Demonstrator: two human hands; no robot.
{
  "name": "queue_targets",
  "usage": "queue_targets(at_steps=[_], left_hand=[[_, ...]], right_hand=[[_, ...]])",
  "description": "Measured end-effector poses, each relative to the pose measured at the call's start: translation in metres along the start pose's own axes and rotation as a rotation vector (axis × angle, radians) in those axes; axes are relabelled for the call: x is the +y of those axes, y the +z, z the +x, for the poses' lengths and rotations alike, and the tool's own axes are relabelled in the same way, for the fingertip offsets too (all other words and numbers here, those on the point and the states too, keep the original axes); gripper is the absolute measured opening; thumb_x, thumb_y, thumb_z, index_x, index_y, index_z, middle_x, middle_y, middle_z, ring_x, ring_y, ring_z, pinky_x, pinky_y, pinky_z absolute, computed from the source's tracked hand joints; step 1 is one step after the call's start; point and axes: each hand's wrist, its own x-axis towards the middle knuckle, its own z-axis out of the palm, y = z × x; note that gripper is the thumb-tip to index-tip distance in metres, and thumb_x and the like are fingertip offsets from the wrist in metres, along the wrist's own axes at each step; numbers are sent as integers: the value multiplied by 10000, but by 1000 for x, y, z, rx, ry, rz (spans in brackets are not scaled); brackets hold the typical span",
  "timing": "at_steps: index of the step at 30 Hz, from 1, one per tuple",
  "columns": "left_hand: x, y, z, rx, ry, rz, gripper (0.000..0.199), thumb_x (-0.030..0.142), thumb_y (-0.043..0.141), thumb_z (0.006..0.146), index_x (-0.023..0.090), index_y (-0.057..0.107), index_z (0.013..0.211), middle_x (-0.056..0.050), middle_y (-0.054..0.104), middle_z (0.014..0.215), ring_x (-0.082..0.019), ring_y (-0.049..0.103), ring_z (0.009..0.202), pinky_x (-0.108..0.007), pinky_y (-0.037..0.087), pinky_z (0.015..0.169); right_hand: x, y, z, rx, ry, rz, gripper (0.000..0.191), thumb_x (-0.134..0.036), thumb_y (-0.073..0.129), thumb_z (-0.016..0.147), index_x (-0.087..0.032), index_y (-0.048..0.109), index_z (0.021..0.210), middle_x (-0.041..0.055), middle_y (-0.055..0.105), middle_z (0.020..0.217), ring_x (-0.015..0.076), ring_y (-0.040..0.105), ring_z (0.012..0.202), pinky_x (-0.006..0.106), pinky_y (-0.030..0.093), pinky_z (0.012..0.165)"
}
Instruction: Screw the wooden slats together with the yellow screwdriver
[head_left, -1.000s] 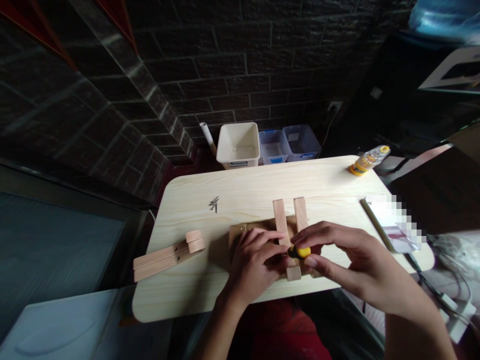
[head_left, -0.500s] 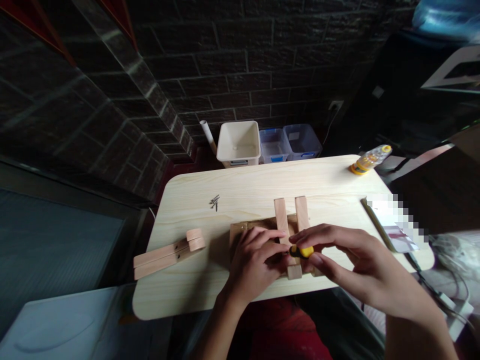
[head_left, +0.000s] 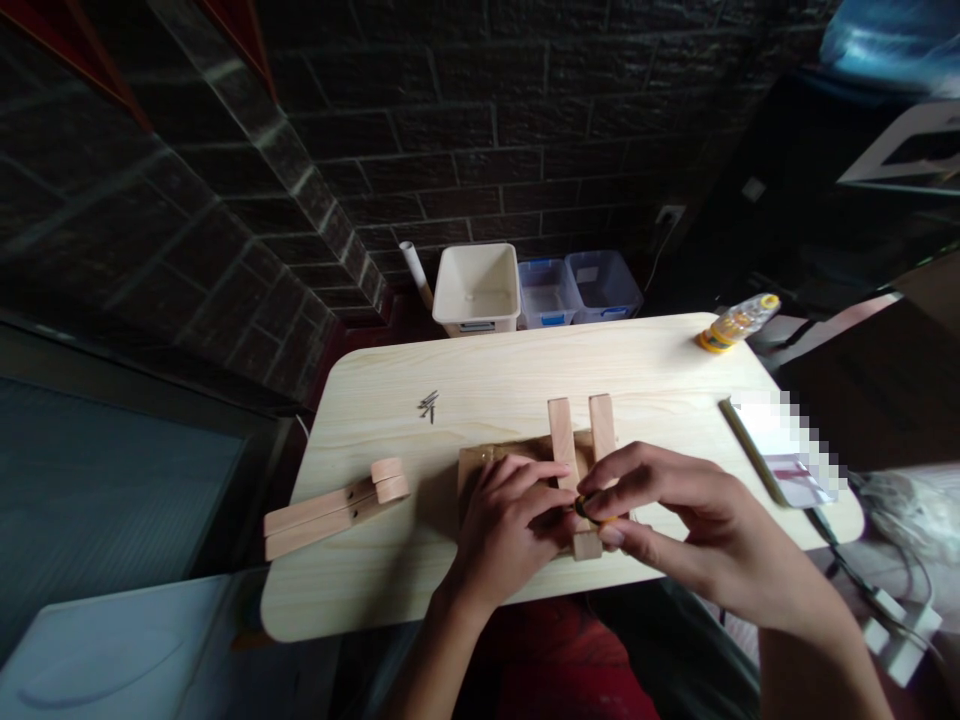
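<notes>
My right hand (head_left: 667,515) is closed around the short handle of a yellow-and-black screwdriver (head_left: 591,508), whose tip is hidden. Beside it, my left hand (head_left: 517,515) has its fingers bent against a wooden strip (head_left: 562,430), close to the screwdriver's lower end. That strip and a second wooden strip (head_left: 601,422) lie across a brown cardboard box (head_left: 471,468) on the table. A small wooden block end (head_left: 587,545) shows at the near side of the first strip. My hands cover much of the box and the strips' middles.
On the pale table (head_left: 525,362) lie several dark screws (head_left: 427,405). Two joined wooden strips with round ends (head_left: 330,515) rest at the left. A clear-and-yellow bottle-shaped case (head_left: 739,322) stands back right, near a flat device (head_left: 780,460) with a cable. Plastic bins (head_left: 478,325) stand behind.
My right hand has turned around the screwdriver, and less of the yellow handle shows. My left hand stays in place. The view has shifted slightly.
</notes>
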Motion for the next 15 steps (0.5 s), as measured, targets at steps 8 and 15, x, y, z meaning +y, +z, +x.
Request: queue_targets(at_steps=[8, 15], left_hand=[[1, 1, 0, 17, -1, 5, 114, 235, 782, 901, 300, 786, 995, 23, 789, 1209, -249, 653, 1115, -413, 496, 962], [2, 0, 2, 22, -3, 7, 113, 225, 780, 893, 293, 795, 983, 15, 797, 1197, -259, 662, 1108, -426, 494, 958]], right_hand=[[-2, -5, -2, -53, 17, -32, 262, -130, 668, 1018, -267, 796, 1201, 82, 790, 1261, 211, 721, 1198, 324, 575, 1027], [0, -4, -2, -36, 14, -39, 185, -127, 724, 990, -252, 797, 1106, 55, 787, 1190, 172, 722, 1156, 263, 568, 989]])
